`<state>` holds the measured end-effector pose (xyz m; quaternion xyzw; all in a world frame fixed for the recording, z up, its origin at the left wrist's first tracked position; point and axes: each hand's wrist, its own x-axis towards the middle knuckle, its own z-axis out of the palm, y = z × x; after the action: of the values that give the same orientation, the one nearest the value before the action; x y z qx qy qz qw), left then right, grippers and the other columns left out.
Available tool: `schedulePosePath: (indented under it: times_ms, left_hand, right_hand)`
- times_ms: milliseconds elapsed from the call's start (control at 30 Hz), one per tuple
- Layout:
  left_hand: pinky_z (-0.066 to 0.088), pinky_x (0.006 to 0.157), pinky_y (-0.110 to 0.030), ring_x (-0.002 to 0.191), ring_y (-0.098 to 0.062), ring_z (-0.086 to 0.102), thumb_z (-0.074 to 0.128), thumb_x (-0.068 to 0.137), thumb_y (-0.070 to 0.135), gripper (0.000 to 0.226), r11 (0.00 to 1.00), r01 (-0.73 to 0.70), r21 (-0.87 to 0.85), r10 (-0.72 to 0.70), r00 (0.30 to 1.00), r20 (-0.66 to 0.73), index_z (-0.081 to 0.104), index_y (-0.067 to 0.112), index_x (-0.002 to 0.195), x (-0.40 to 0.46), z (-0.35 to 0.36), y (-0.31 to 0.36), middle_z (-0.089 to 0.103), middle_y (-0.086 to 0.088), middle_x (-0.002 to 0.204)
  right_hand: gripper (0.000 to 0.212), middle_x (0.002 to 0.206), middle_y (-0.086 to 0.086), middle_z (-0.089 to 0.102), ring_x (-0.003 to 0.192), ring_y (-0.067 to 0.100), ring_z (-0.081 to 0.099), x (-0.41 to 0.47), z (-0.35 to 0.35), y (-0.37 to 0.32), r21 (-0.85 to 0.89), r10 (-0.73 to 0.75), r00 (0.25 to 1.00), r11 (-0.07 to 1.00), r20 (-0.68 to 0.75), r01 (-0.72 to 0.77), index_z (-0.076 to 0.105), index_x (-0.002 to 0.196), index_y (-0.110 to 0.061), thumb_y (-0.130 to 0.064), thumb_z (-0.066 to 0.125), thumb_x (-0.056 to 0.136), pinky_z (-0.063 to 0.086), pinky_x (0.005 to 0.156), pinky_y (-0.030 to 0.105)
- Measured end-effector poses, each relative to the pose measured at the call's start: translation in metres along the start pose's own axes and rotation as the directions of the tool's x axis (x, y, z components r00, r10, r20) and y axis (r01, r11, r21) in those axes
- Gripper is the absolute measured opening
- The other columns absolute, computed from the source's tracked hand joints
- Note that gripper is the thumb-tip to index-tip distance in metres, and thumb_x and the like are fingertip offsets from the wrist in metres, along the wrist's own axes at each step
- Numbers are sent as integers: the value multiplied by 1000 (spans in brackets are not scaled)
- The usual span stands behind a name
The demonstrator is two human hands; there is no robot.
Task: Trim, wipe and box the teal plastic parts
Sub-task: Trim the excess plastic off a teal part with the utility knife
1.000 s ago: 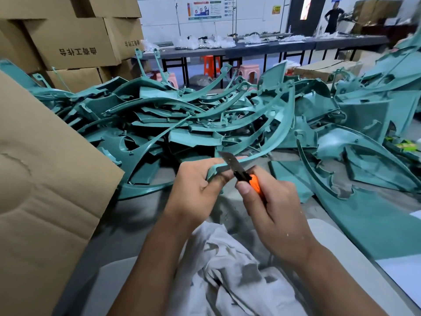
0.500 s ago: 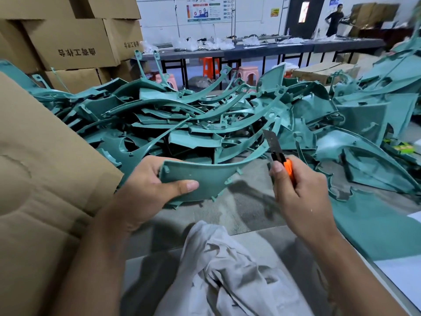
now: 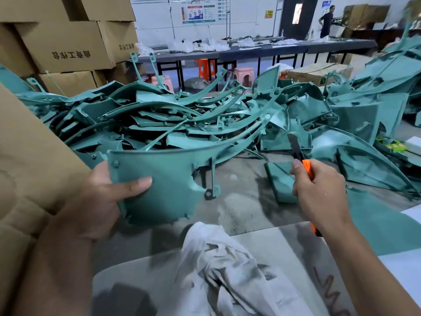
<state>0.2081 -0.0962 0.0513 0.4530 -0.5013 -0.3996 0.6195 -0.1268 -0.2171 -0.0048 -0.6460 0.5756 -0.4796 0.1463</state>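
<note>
My left hand (image 3: pixel 100 201) grips the wide end of a long curved teal plastic part (image 3: pixel 168 179), thumb across its face; the part's thin arm sweeps up to the right over the table. My right hand (image 3: pixel 319 192) holds an orange utility knife (image 3: pixel 306 167) with its dark blade (image 3: pixel 295 145) pointing up, apart from the part. A crumpled grey-white rag (image 3: pixel 218 265) lies just in front of me. A big heap of teal parts (image 3: pixel 182 115) covers the table behind.
An open cardboard box flap (image 3: pixel 29 160) rises at my left. Stacked cartons (image 3: pixel 61 42) stand at the back left. More teal panels (image 3: pixel 364 124) pile up on the right. A small teal piece (image 3: pixel 279 181) lies on the dusty table (image 3: pixel 227 213).
The knife has come off the part and moved right. My left hand has shifted along the part to its wide end and drawn it leftward, toward the box.
</note>
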Motion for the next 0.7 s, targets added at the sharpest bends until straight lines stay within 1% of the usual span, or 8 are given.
schedulePosePath:
  times_ms: [100, 200, 267, 333, 433, 533, 633, 700]
  left_hand:
    - [61, 65, -32, 94, -28, 77, 72, 82, 16, 32, 997, 75, -26, -78, 989, -129, 73, 18, 114, 9, 7, -4, 77, -11, 110]
    - [60, 57, -28, 84, -20, 77, 61, 94, 16, 32, 981, 178, -83, -189, 970, -156, 70, 26, 123, 15, 21, -6, 78, -6, 108]
    - [60, 59, -25, 84, -18, 77, 59, 97, 14, 34, 972, 209, -105, -222, 967, -124, 71, 32, 123, 19, 33, -9, 78, -3, 110]
    - [61, 59, -26, 78, -18, 75, 58, 97, 14, 30, 949, 271, -159, -289, 952, -101, 73, 28, 119, 23, 49, -12, 77, -6, 113]
    - [56, 47, -21, 59, -16, 72, 57, 94, 12, 28, 850, 430, -305, -439, 897, 41, 69, 18, 118, 25, 74, -19, 77, -10, 97]
    - [49, 36, -18, 46, -14, 65, 57, 81, 11, 35, 673, 579, -460, -540, 810, 228, 67, 12, 115, 23, 89, -25, 70, -15, 79]
    - [43, 32, -13, 38, -6, 52, 48, 91, 12, 33, 534, 699, -475, -532, 715, 454, 60, 9, 122, 21, 89, -35, 52, -8, 72]
    - [43, 34, -15, 39, -7, 52, 53, 96, 8, 35, 440, 766, -469, -468, 642, 608, 59, 8, 130, 22, 79, -44, 46, -5, 72]
  right_hand:
    - [30, 68, 13, 62, 60, 36, 56, -9, 5, -13, 148, -72, 997, 986, -14, 74, 55, 83, -14, -33, 48, 106, 50, 57, 50]
    - [20, 64, 3, 58, 49, 19, 50, -23, 8, -31, 269, -299, 954, 917, -19, 293, 56, 94, -19, -22, 46, 111, 42, 43, 39]
    - [20, 66, -3, 57, 52, 17, 53, -32, 13, -40, 276, -410, 912, 875, -14, 398, 58, 100, -17, -24, 44, 112, 41, 46, 31]
    - [18, 69, -6, 57, 57, 14, 55, -38, 20, -43, 250, -461, 887, 858, -8, 448, 59, 105, -17, -26, 44, 111, 42, 51, 30]
    - [18, 70, -7, 57, 58, 10, 55, -40, 26, -43, 210, -475, 880, 860, 0, 464, 57, 106, -17, -27, 43, 111, 43, 52, 33]
    - [12, 73, -14, 56, 61, 6, 55, -37, 25, -41, 180, -477, 878, 862, -22, 473, 54, 108, -21, -27, 43, 111, 41, 55, 22]
    - [8, 77, -23, 53, 67, 1, 54, -33, 22, -38, 142, -464, 885, 874, -37, 465, 53, 109, -25, -24, 44, 109, 33, 59, 11]
    - [10, 79, -25, 51, 68, -2, 53, -32, 21, -37, 96, -473, 881, 875, -37, 474, 54, 110, -23, -24, 44, 109, 33, 61, 10]
